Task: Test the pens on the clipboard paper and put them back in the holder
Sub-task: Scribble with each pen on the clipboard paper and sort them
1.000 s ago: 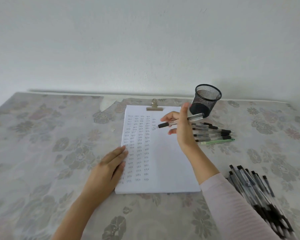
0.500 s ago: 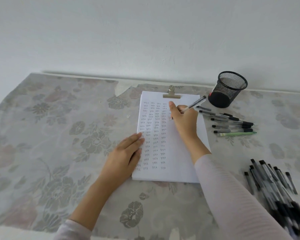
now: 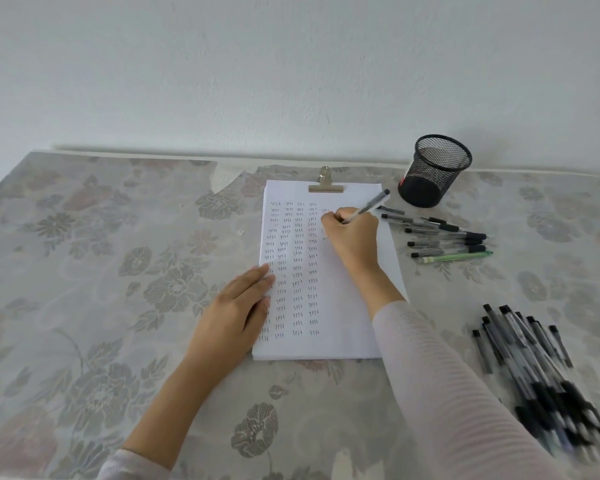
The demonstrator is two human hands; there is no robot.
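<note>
— What are the hands doing?
— The right hand has its fingers curled round a pen, which slants up towards the holder. The hand rests on the paper near its far edge, right of the columns of small marks. The fingers hide the tip.
— And the left?
— The left hand lies flat with straight fingers, pressing on the paper's left edge.
— Where's the paper?
— Mid-bench, held by a metal clip at its far edge.
— The holder?
— The black mesh holder sits by the bench's far edge, just right of the clip.
— Other pens?
— A row of pens lies just right of the paper, a green pen nearest. A blurred pile of pens lies towards the near right corner.
</note>
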